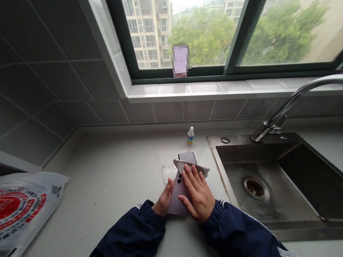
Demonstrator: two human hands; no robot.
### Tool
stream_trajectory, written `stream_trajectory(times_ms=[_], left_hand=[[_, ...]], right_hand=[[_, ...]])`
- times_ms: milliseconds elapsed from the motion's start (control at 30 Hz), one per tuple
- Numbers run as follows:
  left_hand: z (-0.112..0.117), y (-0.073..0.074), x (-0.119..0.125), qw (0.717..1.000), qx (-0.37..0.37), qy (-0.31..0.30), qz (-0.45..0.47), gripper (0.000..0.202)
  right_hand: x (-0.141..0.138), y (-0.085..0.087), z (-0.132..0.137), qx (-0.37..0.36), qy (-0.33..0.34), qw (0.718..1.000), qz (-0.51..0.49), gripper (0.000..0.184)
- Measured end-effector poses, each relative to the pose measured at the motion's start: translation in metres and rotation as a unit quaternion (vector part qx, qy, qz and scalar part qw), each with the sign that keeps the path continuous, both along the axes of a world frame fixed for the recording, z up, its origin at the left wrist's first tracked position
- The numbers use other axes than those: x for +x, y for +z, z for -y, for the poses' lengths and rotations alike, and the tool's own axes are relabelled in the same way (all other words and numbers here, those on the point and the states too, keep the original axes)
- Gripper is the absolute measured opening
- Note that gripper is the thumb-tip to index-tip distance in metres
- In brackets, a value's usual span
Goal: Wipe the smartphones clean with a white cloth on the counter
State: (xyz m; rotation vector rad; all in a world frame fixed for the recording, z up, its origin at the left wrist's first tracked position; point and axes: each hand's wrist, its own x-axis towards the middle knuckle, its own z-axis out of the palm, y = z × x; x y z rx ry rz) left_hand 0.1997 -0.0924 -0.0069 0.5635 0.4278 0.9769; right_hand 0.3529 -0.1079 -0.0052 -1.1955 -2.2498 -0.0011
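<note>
My left hand point(164, 199) is closed on the left edge of a light purple phone point(177, 197), which is tilted with its camera side toward me. My right hand point(199, 192) lies over the phone's right side, its fingers holding a light grey cloth point(202, 169) against the upper part. The thumb rests on the phone's back. Behind the cloth, partly covered, is a flat dark-edged thing like another phone point(188, 156). A clear phone case point(169, 172) lies on the counter to the left.
A small white-capped spray bottle point(190, 136) stands farther back on the white counter point(107, 166). To the right is a steel sink point(272, 199) with a curved tap point(294, 97). A printed plastic bag point(15, 212) lies at the left. The windowsill point(204, 86) runs behind.
</note>
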Motion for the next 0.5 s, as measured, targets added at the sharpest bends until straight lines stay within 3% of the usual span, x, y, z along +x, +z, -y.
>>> stream_trajectory(times_ms=[133,367,500], left_hand=[[0.001,-0.007,-0.001,1.000,0.017,-0.008,0.021,0.058],[-0.002,-0.004,-0.008,0.986,-0.156,0.017,0.059,0.073],[-0.004,0.001,-0.007,0.984,-0.158,0.035,0.074,0.075]], right_hand=[[-0.004,0.000,0.007,-0.004,0.012,1.000,0.009,0.072],[-0.016,0.000,0.023,-0.028,0.124,0.989,0.078,0.068],[-0.018,0.001,0.025,-0.025,0.133,0.987,0.091,0.068]])
